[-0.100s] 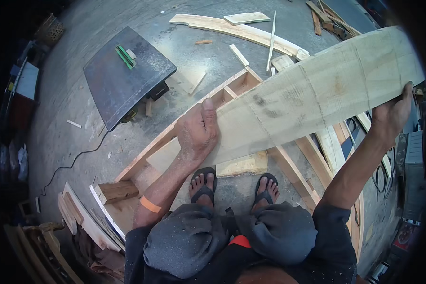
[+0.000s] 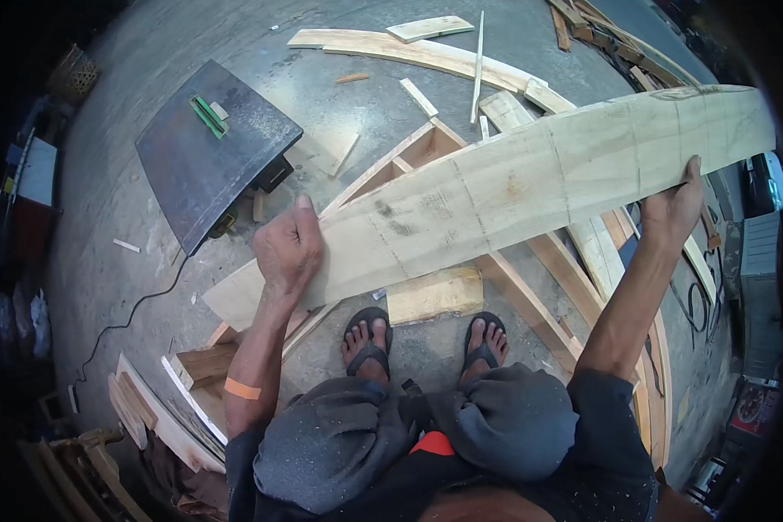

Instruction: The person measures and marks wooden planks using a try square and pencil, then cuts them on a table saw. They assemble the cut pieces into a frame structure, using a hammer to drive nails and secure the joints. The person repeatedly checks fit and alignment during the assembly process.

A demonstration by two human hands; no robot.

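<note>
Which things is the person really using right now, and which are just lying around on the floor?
In use:
- long plank
- left hand, gripping the plank
- right hand, holding the plank's far part

Lying about:
- wooden frame under the plank
- short block by the feet
- dark metal table
- thin stick
- curved board

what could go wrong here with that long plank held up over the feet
1. The long plank is held only by the left hand near one end and the right hand at its edge; a slip could drop it on the sandalled feet.
2. Loose offcuts and a wooden frame lie around the feet, a likely trip hazard.
3. A power cord trails across the floor.
</note>
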